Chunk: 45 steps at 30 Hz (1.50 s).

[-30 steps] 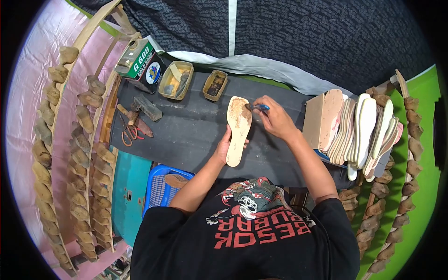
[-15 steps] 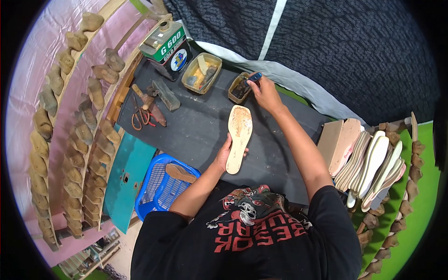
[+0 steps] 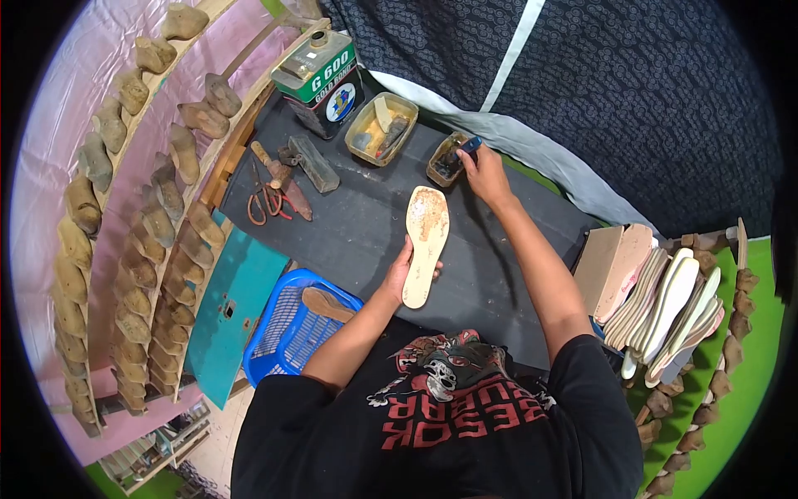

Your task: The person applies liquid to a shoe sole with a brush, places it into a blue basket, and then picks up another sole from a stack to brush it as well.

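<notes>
My left hand (image 3: 404, 266) is closed around the middle of a pale shoe insole (image 3: 426, 249), held upright above the dark table, with a brownish, wet-looking patch at its wide end. Between the fingers of my right hand (image 3: 489, 178) is the blue handle of a brush (image 3: 470, 145). Its lower end sits in a small rectangular tub (image 3: 435, 176) with dark contents, so the bristles are hidden. Just left of that stands a larger yellowish tub (image 3: 359, 153) with a pale scraper-like piece and other small tools inside.
A green and black G 600 can (image 3: 320, 83) stands at the back left. Scissors (image 3: 259, 208), a hammer-like tool (image 3: 274, 169) and a grey block (image 3: 314, 164) lie nearby. A blue basket (image 3: 258, 345) is at left; stacked insoles (image 3: 657, 303) and a cardboard box (image 3: 611, 258) are at right.
The view has turned slightly, shifting the table items rightward in the picture. My right hand stays at the small tub with the brush, and my left hand keeps hold of the insole.
</notes>
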### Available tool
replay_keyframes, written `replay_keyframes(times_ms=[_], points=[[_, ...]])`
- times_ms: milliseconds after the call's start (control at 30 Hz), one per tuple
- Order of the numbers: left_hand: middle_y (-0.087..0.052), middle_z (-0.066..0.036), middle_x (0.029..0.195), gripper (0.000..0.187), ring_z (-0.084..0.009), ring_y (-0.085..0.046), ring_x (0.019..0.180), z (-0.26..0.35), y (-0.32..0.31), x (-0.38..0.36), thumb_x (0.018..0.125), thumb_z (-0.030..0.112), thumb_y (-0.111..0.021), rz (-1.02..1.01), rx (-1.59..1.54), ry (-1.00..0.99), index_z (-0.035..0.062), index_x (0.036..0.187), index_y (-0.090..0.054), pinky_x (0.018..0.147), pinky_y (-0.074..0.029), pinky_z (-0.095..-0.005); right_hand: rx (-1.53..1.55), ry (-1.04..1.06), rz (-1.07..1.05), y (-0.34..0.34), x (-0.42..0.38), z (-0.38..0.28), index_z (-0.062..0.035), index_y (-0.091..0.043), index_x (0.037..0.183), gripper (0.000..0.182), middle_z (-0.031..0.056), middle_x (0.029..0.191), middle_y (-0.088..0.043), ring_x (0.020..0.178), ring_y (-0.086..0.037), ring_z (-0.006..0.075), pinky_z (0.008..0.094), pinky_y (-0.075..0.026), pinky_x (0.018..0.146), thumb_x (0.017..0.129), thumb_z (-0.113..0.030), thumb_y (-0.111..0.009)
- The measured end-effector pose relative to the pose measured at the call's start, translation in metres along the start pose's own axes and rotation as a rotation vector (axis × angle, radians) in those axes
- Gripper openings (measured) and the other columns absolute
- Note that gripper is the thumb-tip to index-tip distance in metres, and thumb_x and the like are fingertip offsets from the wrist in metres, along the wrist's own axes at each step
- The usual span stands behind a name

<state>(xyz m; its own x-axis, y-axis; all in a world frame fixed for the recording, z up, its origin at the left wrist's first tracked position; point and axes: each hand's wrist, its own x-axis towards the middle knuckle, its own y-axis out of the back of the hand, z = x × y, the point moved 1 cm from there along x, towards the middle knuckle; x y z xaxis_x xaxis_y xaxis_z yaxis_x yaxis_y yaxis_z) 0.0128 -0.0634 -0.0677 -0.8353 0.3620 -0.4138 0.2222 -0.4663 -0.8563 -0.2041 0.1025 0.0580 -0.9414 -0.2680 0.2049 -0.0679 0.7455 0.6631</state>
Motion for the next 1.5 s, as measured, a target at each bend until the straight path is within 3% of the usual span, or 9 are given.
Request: replay_keyframes(times_ms=[100,300,433,533,667,833,967,1333,1500], points=[[-0.074,-0.014,0.105,0.068,-0.0263,-0.074,0.085,0.004,-0.008,0.004,0.102,0.065,-0.049,0.023,0.002,0.003,0.0092,0.14,-0.06,0.072,-0.062,-0.0386,-0.01,-0.03,0.053,0.009,0.0,0.001,0.0029,-0.062,0.115,0.027,0.0254,0.092,-0.071,0.084,-0.069,0.044,0.0478,-0.052,0.074,0.101,-0.02,-0.065],[-0.074,-0.011,0.11,0.068,-0.0256,-0.074,0.086,0.009,-0.018,0.011,0.102,0.063,-0.049,-0.023,0.068,0.033,0.0081,0.14,-0.059,0.071,-0.063,-0.0373,0.251,-0.063,0.284,0.024,-0.01,0.009,0.0016,-0.065,0.109,0.022,0.012,0.081,-0.072,0.071,-0.069,0.0198,0.0354,-0.053,0.068,0.101,-0.019,-0.067],[-0.073,-0.011,0.11,0.067,-0.0261,-0.074,0.087,0.005,-0.027,0.012,0.102,0.063,-0.049,0.034,0.076,0.009,0.008,0.139,-0.06,0.071,-0.063,-0.0388,0.453,-0.001,0.288,0.051,-0.044,-0.008,-0.0009,-0.066,0.105,0.014,0.0057,0.08,-0.07,0.073,-0.066,0.0119,0.0313,-0.053,0.068,0.1,-0.014,-0.067],[-0.072,-0.01,0.116,0.067,-0.0254,-0.074,0.089,0.001,-0.03,0.016,0.103,0.063,-0.048,-0.016,0.1,0.031,0.0085,0.141,-0.058,0.071,-0.062,-0.0368,0.329,0.005,0.118,0.073,-0.084,-0.029,-0.0007,-0.064,0.11,0.016,0.0049,0.086,-0.068,0.077,-0.063,0.0098,0.0275,-0.051,0.07,0.1,-0.013,-0.068],[-0.072,-0.01,0.114,0.067,-0.0253,-0.074,0.089,-0.012,-0.04,0.025,0.103,0.064,-0.048,-0.057,0.117,0.093,0.0087,0.14,-0.059,0.071,-0.062,-0.0367,0.136,0.003,0.032,0.085,-0.119,-0.044,0.0007,-0.064,0.108,0.016,0.0099,0.087,-0.069,0.079,-0.068,0.0172,0.0315,-0.053,0.073,0.098,-0.012,-0.068],[-0.072,-0.01,0.113,0.066,-0.0252,-0.074,0.089,-0.025,-0.053,0.032,0.103,0.063,-0.047,-0.124,0.151,0.139,0.0079,0.137,-0.059,0.072,-0.063,-0.0367,0.081,0.13,0.065,0.092,-0.151,-0.052,-0.0003,-0.064,0.105,0.013,0.0169,0.097,-0.071,0.089,-0.072,0.0346,0.0399,-0.055,0.08,0.097,-0.011,-0.067],[-0.072,-0.01,0.113,0.063,-0.0256,-0.074,0.089,-0.033,-0.063,0.039,0.106,0.059,-0.042,-0.198,0.096,0.128,0.0069,0.136,-0.059,0.073,-0.063,-0.0373,0.062,0.252,-0.022,0.09,-0.181,-0.057,0.0013,-0.061,0.106,0.017,0.0181,0.099,-0.07,0.088,-0.071,0.0352,0.0404,-0.055,0.078,0.094,-0.006,-0.07],[-0.072,-0.012,0.113,0.058,-0.0299,-0.075,0.087,-0.042,-0.069,0.036,0.106,0.054,-0.044,-0.205,0.111,0.172,0.0082,0.137,-0.058,0.072,-0.063,-0.0415,-0.022,0.251,0.107,0.117,-0.17,-0.052,0.0011,-0.062,0.107,0.017,0.0186,0.097,-0.068,0.09,-0.068,0.0381,0.0433,-0.054,0.08,0.094,-0.008,-0.069],[-0.072,-0.013,0.113,0.058,-0.0293,-0.075,0.088,-0.043,-0.073,0.033,0.106,0.054,-0.043,-0.203,0.085,0.139,0.007,0.135,-0.06,0.072,-0.063,-0.0408,0.032,0.267,0.016,0.107,-0.179,-0.06,0.0006,-0.062,0.107,0.018,0.0184,0.097,-0.068,0.09,-0.068,0.0382,0.0438,-0.054,0.079,0.093,-0.008,-0.069]])
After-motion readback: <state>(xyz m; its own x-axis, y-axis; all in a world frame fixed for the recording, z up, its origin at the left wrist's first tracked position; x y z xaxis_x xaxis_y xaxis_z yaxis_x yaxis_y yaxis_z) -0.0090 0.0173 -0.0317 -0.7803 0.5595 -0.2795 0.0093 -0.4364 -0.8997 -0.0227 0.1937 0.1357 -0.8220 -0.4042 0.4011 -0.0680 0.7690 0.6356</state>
